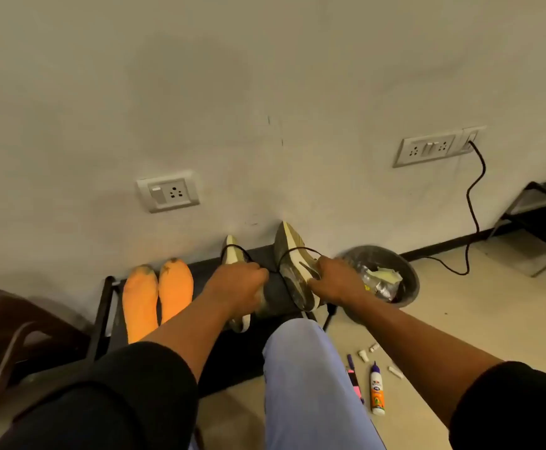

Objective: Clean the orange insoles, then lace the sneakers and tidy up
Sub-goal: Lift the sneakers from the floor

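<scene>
Two orange insoles lie side by side on a low black rack against the wall, their toe ends smudged dark. To their right stand two pale sneakers on edge, soles showing. My left hand grips the left sneaker. My right hand grips the right sneaker. A black lace loops over the right sneaker's sole, and another loops round the left one. Each sneaker's upper is hidden behind my hands.
A dark bin with scraps stands on the floor right of the rack. A glue bottle, a marker and small caps lie on the floor by my knee. A brown chair sits at left; a black cable hangs from a wall socket.
</scene>
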